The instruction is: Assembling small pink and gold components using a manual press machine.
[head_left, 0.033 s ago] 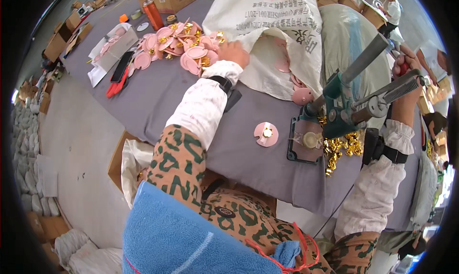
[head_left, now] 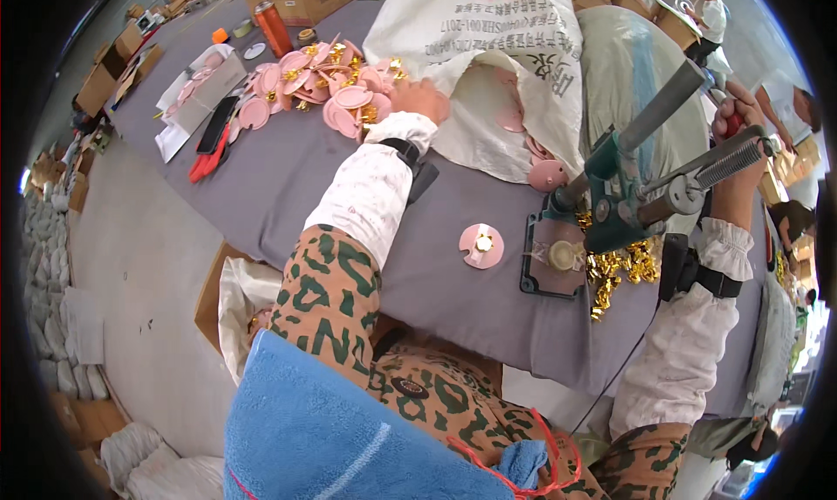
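My left hand point(head_left: 422, 102) is at the right edge of a heap of pink discs with gold fittings point(head_left: 318, 74). Its fingers curl down and look closed, but their tips are hidden, and I cannot make out what they hold. My right hand point(head_left: 743, 116) is closed round the red-ended handle point(head_left: 732, 123) of a green hand press point(head_left: 610, 186). A round yellowish translucent piece point(head_left: 561, 256) sits on the press base. To the left of that base, a single notched pink disc with a gold knob point(head_left: 482, 246) lies on the grey cloth.
A white woven sack point(head_left: 488, 55) lies open, pink discs point(head_left: 547, 176) at its mouth. Small gold fittings point(head_left: 606, 282) are heaped beside the press. To the left are a white box point(head_left: 205, 90), a phone point(head_left: 216, 127), red-handled pliers point(head_left: 209, 157) and an orange can point(head_left: 275, 31).
The view has shifted very slightly. Both hands and the things on the table otherwise stay as they were.
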`<state>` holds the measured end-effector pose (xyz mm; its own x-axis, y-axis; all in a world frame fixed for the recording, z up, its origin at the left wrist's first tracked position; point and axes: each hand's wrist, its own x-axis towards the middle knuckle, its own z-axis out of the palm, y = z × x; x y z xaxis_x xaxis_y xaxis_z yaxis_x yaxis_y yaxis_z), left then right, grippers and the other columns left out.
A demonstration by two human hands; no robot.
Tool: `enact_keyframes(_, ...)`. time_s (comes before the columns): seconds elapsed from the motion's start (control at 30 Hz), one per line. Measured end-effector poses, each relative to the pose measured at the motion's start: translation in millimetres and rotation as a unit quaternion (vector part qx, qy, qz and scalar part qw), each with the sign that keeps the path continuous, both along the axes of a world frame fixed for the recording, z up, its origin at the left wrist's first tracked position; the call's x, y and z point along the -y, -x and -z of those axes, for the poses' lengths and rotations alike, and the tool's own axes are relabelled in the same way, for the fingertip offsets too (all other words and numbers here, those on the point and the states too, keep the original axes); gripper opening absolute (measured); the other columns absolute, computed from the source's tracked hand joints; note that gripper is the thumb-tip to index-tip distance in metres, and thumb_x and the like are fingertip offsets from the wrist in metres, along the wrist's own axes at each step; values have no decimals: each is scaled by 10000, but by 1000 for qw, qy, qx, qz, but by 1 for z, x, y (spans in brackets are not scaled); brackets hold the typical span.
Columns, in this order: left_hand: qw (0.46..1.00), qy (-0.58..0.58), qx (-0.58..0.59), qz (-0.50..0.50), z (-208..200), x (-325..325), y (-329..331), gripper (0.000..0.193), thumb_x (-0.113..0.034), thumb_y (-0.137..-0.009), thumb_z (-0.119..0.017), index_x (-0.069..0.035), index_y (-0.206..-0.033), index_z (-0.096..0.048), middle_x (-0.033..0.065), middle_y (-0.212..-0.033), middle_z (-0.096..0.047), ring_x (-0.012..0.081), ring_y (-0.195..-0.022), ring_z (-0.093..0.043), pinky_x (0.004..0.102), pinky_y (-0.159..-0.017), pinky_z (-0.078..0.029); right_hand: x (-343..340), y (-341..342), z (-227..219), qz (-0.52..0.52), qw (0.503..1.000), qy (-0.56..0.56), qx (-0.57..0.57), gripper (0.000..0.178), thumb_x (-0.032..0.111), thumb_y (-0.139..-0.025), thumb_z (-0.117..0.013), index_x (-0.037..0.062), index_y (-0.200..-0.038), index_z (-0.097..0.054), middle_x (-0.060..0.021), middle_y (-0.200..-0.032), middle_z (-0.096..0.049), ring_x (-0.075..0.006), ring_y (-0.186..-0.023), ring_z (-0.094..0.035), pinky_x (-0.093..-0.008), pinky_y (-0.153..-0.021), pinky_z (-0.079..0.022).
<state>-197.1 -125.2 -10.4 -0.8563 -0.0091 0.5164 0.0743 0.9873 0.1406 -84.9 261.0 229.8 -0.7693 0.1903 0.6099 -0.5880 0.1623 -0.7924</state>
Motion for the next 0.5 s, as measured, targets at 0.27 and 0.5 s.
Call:
enact_keyframes(0.27, 953, 25, -65, 294, 46, 10, -101, 114, -107, -682, -623, -96, -795, -628, 67, -849, -595, 252, -807, -562, 377, -694, -441, -28, 2, -3, -18, 1000, 4, -3, 328, 69, -916, -402, -128, -1155, -510, -55, -763, -519, -87, -621, -493, -153, -512, -399)
enact_keyframes(0.5, 958, -192, -17, 213, 42, -2, -96, 416, -171, -678, -736, -50, -1058, -619, 153, -1056, -621, 308, -1004, -580, 381, -902, -448, -49, 22, -2, 176, 907, -354, -148, 364, 119, -895, -491, -106, -1180, -506, -75, -817, -538, -149, -692, -529, -200, -578, -422)
